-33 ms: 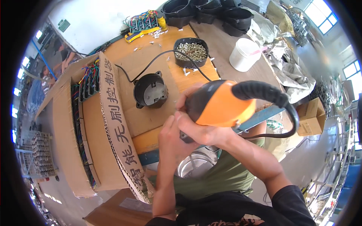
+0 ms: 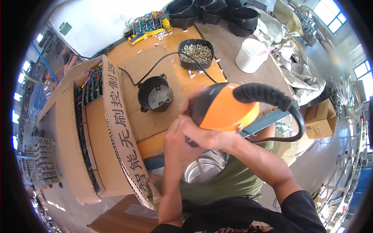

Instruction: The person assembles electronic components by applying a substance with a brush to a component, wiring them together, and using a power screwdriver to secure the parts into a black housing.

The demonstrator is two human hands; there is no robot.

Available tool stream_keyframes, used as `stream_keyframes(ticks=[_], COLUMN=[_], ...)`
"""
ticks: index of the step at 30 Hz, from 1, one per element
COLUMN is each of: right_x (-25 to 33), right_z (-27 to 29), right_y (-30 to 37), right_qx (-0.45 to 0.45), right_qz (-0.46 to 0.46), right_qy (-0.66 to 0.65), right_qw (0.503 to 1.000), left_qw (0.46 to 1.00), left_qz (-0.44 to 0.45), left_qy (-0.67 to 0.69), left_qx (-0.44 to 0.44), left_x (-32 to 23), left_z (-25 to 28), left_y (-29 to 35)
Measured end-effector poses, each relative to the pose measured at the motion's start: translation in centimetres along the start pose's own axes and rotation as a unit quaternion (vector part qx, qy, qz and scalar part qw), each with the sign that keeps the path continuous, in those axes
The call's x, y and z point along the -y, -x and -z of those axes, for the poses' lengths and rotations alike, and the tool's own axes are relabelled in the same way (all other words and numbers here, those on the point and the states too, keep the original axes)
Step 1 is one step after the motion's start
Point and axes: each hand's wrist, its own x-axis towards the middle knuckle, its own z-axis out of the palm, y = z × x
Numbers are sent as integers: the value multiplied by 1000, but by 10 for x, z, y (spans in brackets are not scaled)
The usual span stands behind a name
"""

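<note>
An orange-and-black corded power tool [image 2: 225, 110] is in my right hand [image 2: 204, 132], with fingers wrapped round its dark front part. Its thick ribbed cord leaves the rear end on the right. My left hand [image 2: 175, 139] is closed right against the right one. Part of a dark piece [image 2: 190, 141] shows between the hands; the rest of it is hidden, and so is the tool's tip. Beyond my hands, a round black housing [image 2: 155, 93] with lugs lies open side up on cardboard.
A black bowl [image 2: 197, 53] of small metal parts stands farther back, with white bits scattered around. To the left is a carton [image 2: 124, 128] of wired circuit boards. A white bucket [image 2: 250, 56], black housings [image 2: 243, 21] and a yellow-framed wired board set [image 2: 147, 27] stand behind. A thin cable crosses the table.
The orange rear of the tool and its cord have shifted slightly left. My hands stay nearly in place, and their grip looks the same.
</note>
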Motion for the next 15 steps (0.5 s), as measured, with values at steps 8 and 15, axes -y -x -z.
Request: stream_keyframes(ticks=[8, 15], right_x=[-8, -1], right_z=[2, 11], right_y=[-11, -6], right_qx=[41, 120], right_qz=[-29, 25], right_qy=[5, -98], right_qw=[999, 988], left_qw=[996, 987], left_qz=[79, 61], left_qy=[30, 149], left_qx=[14, 9], left_x=[-6, -19], left_z=[0, 5], left_y=[2, 4])
